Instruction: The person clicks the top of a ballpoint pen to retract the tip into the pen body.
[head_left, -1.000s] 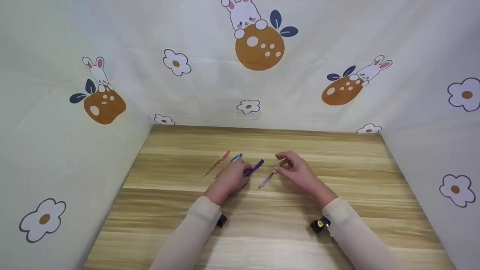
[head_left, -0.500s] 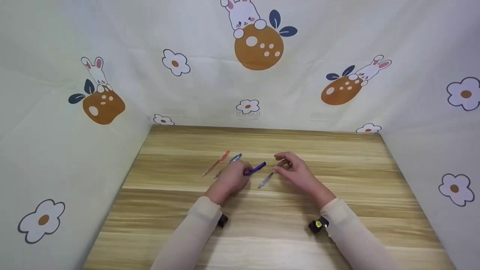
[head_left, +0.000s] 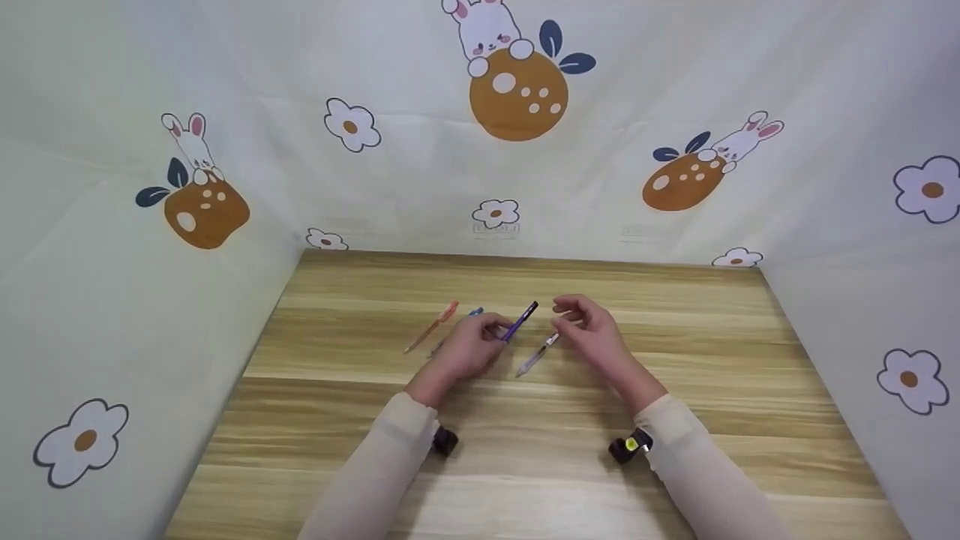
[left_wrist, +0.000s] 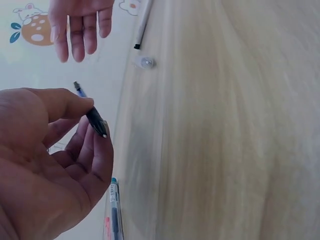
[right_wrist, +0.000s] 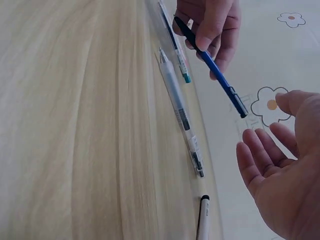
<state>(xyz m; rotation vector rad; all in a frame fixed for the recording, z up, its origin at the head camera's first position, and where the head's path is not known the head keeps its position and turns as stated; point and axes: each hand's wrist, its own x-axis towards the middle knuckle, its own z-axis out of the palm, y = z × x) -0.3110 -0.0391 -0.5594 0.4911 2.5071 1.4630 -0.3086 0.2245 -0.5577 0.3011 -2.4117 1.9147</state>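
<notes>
My left hand (head_left: 471, 346) pinches a dark blue-purple pen (head_left: 520, 321) between thumb and fingers, holding it off the wooden table (head_left: 525, 465) with its far end raised toward my right hand. The same pen (right_wrist: 212, 72) shows in the right wrist view, and its tip (left_wrist: 91, 114) shows in the left wrist view. My right hand (head_left: 587, 328) hovers just right of it, fingers relaxed and palm open (right_wrist: 285, 175), holding nothing. A clear pen (head_left: 536, 355) lies on the table between the hands.
An orange pen (head_left: 433, 326) and a light blue pen (head_left: 471, 313) lie side by side left of my left hand. Printed fabric walls (head_left: 150, 247) close in the table at the back and on both sides.
My left hand has lifted the dark pen and swung its far end up and away. My right hand has risen off the clear pen, which stays on the table.
</notes>
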